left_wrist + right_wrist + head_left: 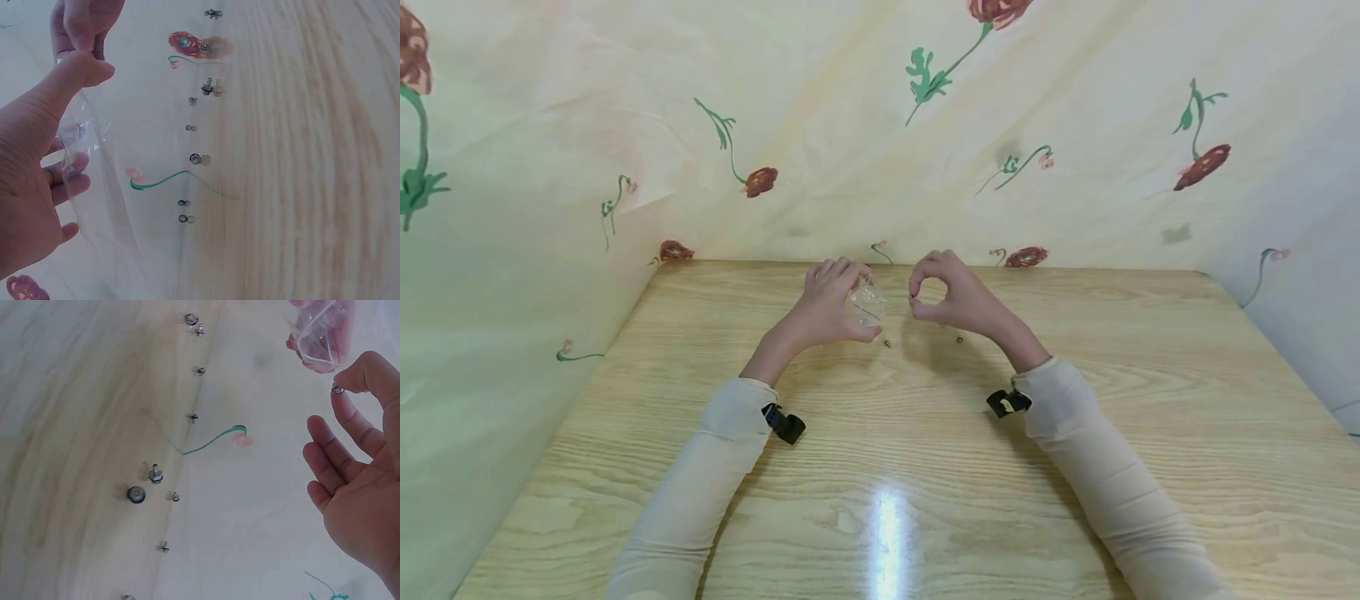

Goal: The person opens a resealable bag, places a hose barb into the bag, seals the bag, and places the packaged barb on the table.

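Observation:
My left hand [827, 304] holds a clear plastic bag [868, 302] between its thumb and fingers above the far half of the table. In the left wrist view the bag [103, 187] hangs along the fingers, thin and see-through. Beside it, apart by a small gap in the head view, my right hand [958, 296] pinches a small metal screw [337, 389] between thumb and index finger. The other fingers of that hand are loosely bent. In the right wrist view the bag [322, 334] is just above the pinched screw.
Several small metal screws and fittings, among them an upright one [155, 474] and a round-headed one [135, 494], lie scattered on the wooden table [820, 433]. A flowered cloth [850, 167] hangs behind the table's far edge.

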Motion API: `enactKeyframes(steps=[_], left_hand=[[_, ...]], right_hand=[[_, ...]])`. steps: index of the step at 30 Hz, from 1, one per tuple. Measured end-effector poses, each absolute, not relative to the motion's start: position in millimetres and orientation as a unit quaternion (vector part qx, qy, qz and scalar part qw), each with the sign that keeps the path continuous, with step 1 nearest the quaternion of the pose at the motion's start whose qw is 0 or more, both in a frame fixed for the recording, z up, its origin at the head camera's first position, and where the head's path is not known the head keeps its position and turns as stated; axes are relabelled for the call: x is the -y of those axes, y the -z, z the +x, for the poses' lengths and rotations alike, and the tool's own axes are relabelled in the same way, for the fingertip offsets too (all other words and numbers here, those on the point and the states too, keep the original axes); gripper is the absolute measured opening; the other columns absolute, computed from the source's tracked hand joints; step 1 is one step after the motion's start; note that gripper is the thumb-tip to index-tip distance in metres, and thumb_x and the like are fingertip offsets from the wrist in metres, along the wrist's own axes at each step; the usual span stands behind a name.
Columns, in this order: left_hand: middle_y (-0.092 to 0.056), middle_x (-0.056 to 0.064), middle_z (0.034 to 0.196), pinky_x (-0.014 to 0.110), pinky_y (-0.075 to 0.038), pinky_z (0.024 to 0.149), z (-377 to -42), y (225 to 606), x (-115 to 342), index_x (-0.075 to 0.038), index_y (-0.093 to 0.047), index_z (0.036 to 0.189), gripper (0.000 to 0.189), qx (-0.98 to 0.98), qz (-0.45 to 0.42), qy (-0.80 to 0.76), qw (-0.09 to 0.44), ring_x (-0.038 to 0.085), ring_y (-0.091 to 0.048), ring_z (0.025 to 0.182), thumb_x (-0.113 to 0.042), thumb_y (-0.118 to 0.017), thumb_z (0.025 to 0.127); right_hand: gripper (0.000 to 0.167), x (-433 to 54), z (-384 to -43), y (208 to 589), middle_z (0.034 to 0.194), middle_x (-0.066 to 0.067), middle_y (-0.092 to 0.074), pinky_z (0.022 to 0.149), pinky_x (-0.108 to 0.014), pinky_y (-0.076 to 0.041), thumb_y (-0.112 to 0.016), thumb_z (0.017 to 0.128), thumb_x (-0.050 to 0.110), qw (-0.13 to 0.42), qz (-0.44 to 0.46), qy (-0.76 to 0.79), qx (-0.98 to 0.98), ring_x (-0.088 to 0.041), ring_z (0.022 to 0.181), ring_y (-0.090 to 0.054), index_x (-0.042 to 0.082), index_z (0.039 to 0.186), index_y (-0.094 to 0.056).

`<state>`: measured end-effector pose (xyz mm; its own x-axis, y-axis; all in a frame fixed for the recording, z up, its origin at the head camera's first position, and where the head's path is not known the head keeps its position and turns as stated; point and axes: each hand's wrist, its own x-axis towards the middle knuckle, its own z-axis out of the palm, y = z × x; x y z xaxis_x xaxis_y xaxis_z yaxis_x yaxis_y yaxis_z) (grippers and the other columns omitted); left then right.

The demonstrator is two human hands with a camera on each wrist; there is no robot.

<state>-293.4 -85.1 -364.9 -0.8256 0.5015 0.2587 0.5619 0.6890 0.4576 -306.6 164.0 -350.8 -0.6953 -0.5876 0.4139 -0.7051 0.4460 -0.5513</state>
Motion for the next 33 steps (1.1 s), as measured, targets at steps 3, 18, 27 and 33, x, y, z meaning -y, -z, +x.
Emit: enactKeyframes(steps=[3, 18, 27, 33], left_hand=[[-0.052, 0.01, 0.108, 0.058, -0.022, 0.112, -293.7, 365.5, 84.8, -0.013, -0.054, 0.122, 0.061, 0.916, -0.29, 0.27, 0.058, 0.027, -0.041, 0.108, -0.039, -0.084, 0.076], [-0.053, 0.011, 0.109, 0.058, -0.022, 0.111, -291.9, 365.6, 83.5, -0.009, -0.053, 0.116, 0.055, 0.912, -0.292, 0.282, 0.052, 0.026, -0.042, 0.103, -0.037, -0.082, 0.079], [-0.054, 0.012, 0.11, 0.058, -0.021, 0.113, -291.3, 368.1, 81.5, -0.011, -0.052, 0.116, 0.052, 0.912, -0.293, 0.284, 0.048, 0.027, -0.043, 0.105, -0.037, -0.081, 0.08], [-0.054, 0.011, 0.11, 0.058, -0.022, 0.111, -291.8, 369.4, 81.0, -0.01, -0.052, 0.116, 0.054, 0.908, -0.3, 0.288, 0.053, 0.026, -0.043, 0.105, -0.035, -0.082, 0.079]], right_hand=[[0.011, -160.5, -304.8, 346.8, 0.097, -0.01, -0.065, 0.094, -0.042, -0.035, -0.068, 0.081, 0.0, 0.093, 0.385, -0.374, 0.839, -0.025, 0.097, -0.052, 0.009, 0.084, -0.065], [0.016, -145.6, -294.9, 337.6, 0.104, -0.009, -0.063, 0.092, -0.043, -0.035, -0.07, 0.083, -0.004, 0.122, 0.361, -0.43, 0.818, -0.025, 0.102, -0.045, 0.01, 0.087, -0.065], [0.017, -141.6, -293.0, 343.9, 0.104, -0.009, -0.063, 0.089, -0.04, -0.035, -0.07, 0.081, -0.003, 0.151, 0.365, -0.44, 0.806, -0.025, 0.101, -0.045, 0.012, 0.086, -0.066], [0.014, -135.7, -293.6, 349.5, 0.104, -0.011, -0.064, 0.089, -0.04, -0.034, -0.072, 0.08, 0.0, 0.176, 0.383, -0.419, 0.804, -0.027, 0.101, -0.047, 0.01, 0.086, -0.066]])
